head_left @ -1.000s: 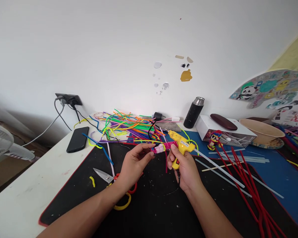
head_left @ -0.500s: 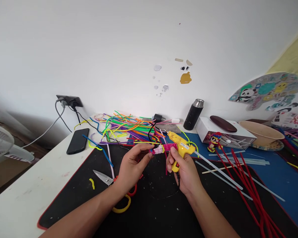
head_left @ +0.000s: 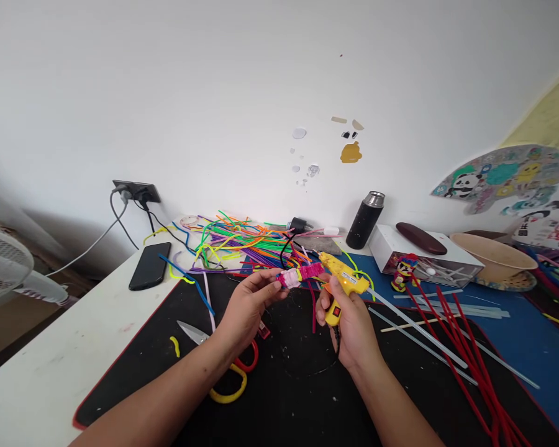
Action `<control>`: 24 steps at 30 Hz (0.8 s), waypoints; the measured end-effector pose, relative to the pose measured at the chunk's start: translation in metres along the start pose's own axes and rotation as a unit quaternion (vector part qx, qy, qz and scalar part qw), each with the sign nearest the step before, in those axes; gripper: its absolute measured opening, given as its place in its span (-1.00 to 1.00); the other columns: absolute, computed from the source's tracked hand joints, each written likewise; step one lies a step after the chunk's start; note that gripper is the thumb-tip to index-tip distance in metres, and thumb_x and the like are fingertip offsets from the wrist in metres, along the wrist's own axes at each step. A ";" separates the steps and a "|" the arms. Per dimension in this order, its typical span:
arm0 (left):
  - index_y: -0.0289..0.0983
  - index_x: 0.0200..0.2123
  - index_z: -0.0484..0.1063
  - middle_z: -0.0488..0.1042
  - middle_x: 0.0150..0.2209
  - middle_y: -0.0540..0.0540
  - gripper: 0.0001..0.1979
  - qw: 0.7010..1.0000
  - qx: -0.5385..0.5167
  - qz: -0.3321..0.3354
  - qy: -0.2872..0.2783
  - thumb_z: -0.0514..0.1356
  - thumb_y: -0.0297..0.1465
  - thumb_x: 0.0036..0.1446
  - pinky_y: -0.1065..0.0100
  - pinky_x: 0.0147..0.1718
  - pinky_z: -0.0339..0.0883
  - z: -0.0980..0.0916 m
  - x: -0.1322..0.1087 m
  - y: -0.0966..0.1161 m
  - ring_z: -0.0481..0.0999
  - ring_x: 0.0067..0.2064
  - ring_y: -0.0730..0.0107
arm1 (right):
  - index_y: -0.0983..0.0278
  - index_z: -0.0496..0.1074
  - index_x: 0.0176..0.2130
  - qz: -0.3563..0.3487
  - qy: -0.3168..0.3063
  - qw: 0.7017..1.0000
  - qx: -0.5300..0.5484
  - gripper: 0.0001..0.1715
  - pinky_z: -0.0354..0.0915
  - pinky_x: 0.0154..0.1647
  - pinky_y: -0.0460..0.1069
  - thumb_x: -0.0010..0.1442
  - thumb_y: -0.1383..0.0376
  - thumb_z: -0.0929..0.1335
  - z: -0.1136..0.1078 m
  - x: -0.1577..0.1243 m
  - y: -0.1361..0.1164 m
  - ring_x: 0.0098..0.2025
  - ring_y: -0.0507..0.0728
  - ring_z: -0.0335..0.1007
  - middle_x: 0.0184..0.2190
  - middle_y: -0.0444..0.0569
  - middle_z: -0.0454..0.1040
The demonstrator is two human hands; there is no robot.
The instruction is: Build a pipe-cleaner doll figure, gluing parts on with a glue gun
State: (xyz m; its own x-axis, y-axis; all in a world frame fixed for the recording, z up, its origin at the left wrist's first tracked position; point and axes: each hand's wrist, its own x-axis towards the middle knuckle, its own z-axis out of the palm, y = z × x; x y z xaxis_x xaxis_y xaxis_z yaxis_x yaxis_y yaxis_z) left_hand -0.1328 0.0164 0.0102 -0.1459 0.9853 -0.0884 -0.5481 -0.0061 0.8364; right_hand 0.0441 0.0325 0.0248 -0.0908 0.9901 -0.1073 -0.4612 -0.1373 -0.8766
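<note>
Between the fingertips of my left hand (head_left: 254,304) is a small pipe-cleaner figure (head_left: 311,271), magenta with a pale pink and a yellow part. My right hand (head_left: 349,316) wraps round the handle of a yellow hot glue gun (head_left: 338,273), its nozzle pointing up and to the left. A clear glue stick (head_left: 417,329) sticks out of the gun's back. The figure's magenta end lies close to the gun; I cannot tell whether they touch. Scissors (head_left: 228,392) with red and yellow handles lie partly beneath my left forearm.
Behind my hands spreads a heap of coloured pipe cleaners (head_left: 242,242). A phone (head_left: 149,267) lies left, a black flask (head_left: 366,220) stands at the back. Red pipe cleaners (head_left: 482,372) and a small finished-looking figure (head_left: 404,273) are at right, beside a white box (head_left: 382,248).
The pipe-cleaner figure has turned and come slightly away from my right fingers, showing more of its pink part. The glue gun stays in my right hand. The whole view has shifted slightly.
</note>
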 end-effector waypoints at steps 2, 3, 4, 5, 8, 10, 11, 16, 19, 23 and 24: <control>-0.29 -0.21 0.67 0.64 -0.26 -0.07 -0.64 1.000 -0.008 0.003 0.015 0.57 -0.35 -0.13 0.40 -0.22 0.51 -0.003 0.003 0.000 0.62 -0.31 0.41 | 0.27 0.52 -0.21 -0.025 0.015 1.000 0.000 -0.42 0.16 -0.65 -0.13 0.08 -0.14 0.55 -0.001 0.000 -0.001 -0.64 -0.03 0.25 -0.60 -0.23 0.32; -0.28 -0.21 0.67 0.64 -0.27 -0.06 -0.63 1.000 -0.007 0.010 0.021 0.57 -0.36 -0.13 0.40 -0.21 0.51 -0.004 0.005 0.000 0.62 -0.31 0.42 | 0.28 0.52 -0.19 -0.042 0.016 0.999 -0.007 -0.42 0.17 -0.65 -0.13 0.12 -0.15 0.52 -0.001 -0.001 -0.001 -0.64 -0.02 0.26 -0.61 -0.23 0.31; -0.28 -0.21 0.67 0.63 -0.27 -0.05 -0.63 0.999 -0.004 0.019 0.027 0.57 -0.35 -0.14 0.40 -0.21 0.51 -0.005 0.007 0.000 0.62 -0.31 0.42 | 0.29 0.51 -0.20 -0.059 0.008 0.998 -0.017 -0.43 0.19 -0.64 -0.13 0.16 -0.15 0.50 -0.002 -0.003 0.000 -0.64 -0.02 0.27 -0.62 -0.23 0.31; -0.28 -0.21 0.67 0.63 -0.27 -0.05 -0.63 0.999 0.002 0.030 0.031 0.57 -0.34 -0.14 0.40 -0.20 0.52 -0.007 0.008 -0.001 0.61 -0.30 0.42 | 0.29 0.51 -0.21 -0.075 -0.006 0.997 -0.029 -0.45 0.20 -0.63 -0.12 0.20 -0.15 0.48 -0.002 -0.005 0.001 -0.64 -0.01 0.28 -0.64 -0.23 0.31; -0.28 -0.21 0.67 0.62 -0.27 -0.04 -0.62 0.997 0.028 0.062 0.041 0.57 -0.31 -0.13 0.38 -0.18 0.53 -0.010 0.010 0.000 0.60 -0.28 0.40 | 0.29 0.50 -0.20 -0.104 -0.073 0.989 -0.078 -0.47 0.25 -0.59 -0.09 0.27 -0.13 0.43 -0.002 -0.011 0.007 -0.64 0.01 0.30 -0.66 -0.23 0.30; -0.27 -0.21 0.67 0.63 -0.28 -0.04 -0.63 0.995 0.043 0.078 0.043 0.56 -0.30 -0.13 0.37 -0.17 0.53 -0.010 0.010 0.001 0.60 -0.28 0.40 | 0.30 0.50 -0.20 -0.108 -0.111 0.980 -0.125 -0.48 0.26 -0.57 -0.08 0.29 -0.12 0.42 -0.003 -0.015 0.014 -0.63 0.02 0.31 -0.66 -0.23 0.30; -0.26 -0.20 0.67 0.63 -0.28 -0.04 -0.63 0.994 0.050 0.086 0.043 0.56 -0.29 -0.12 0.37 -0.17 0.53 -0.011 0.010 0.002 0.60 -0.27 0.40 | 0.30 0.51 -0.20 -0.109 -0.125 0.974 -0.154 -0.48 0.27 -0.56 -0.08 0.29 -0.12 0.41 -0.004 -0.016 0.018 -0.63 0.03 0.32 -0.66 -0.22 0.30; -0.24 -0.17 0.66 0.65 -0.26 -0.05 -0.62 0.990 0.081 0.113 0.026 0.54 -0.28 -0.09 0.36 -0.14 0.52 -0.009 0.008 0.006 0.60 -0.23 0.37 | 0.29 0.53 -0.28 -0.127 -0.149 0.927 -0.320 -0.46 0.28 -0.50 -0.05 0.35 -0.12 0.34 -0.010 -0.017 0.028 -0.58 0.06 0.35 -0.66 -0.15 0.35; -0.23 -0.15 0.66 0.66 -0.26 -0.05 -0.62 0.987 0.100 0.124 0.017 0.53 -0.27 -0.06 0.35 -0.13 0.51 -0.008 0.007 0.007 0.59 -0.21 0.36 | 0.28 0.51 -0.33 -0.138 -0.148 0.904 -0.377 -0.45 0.27 -0.50 -0.06 0.38 -0.11 0.31 -0.012 -0.017 0.028 -0.59 0.07 0.36 -0.66 -0.15 0.36; -0.21 -0.14 0.65 0.65 -0.27 -0.04 -0.64 0.985 0.117 0.129 0.014 0.52 -0.26 -0.03 0.34 -0.15 0.51 -0.009 0.006 0.006 0.59 -0.22 0.36 | 0.26 0.44 -0.44 -0.147 -0.136 0.891 -0.408 -0.42 0.28 -0.48 -0.06 0.40 -0.10 0.29 -0.012 -0.016 0.027 -0.59 0.07 0.38 -0.69 -0.16 0.35; -0.21 -0.14 0.65 0.65 -0.28 -0.04 -0.64 0.984 0.122 0.130 0.015 0.51 -0.25 -0.03 0.35 -0.16 0.51 -0.009 0.006 0.006 0.59 -0.23 0.36 | 0.25 0.42 -0.47 -0.149 -0.133 0.889 -0.412 -0.40 0.28 -0.48 -0.06 0.40 -0.10 0.29 -0.011 -0.016 0.026 -0.59 0.07 0.38 -0.69 -0.15 0.35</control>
State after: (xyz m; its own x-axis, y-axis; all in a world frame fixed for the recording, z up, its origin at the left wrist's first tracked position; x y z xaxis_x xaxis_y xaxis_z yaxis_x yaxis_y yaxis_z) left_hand -0.1445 0.0205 0.0099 -0.2808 0.9504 0.1340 -0.2748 -0.2134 0.9375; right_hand 0.0435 0.0136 -0.0020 -0.3291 0.9216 0.2058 0.2938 0.3071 -0.9052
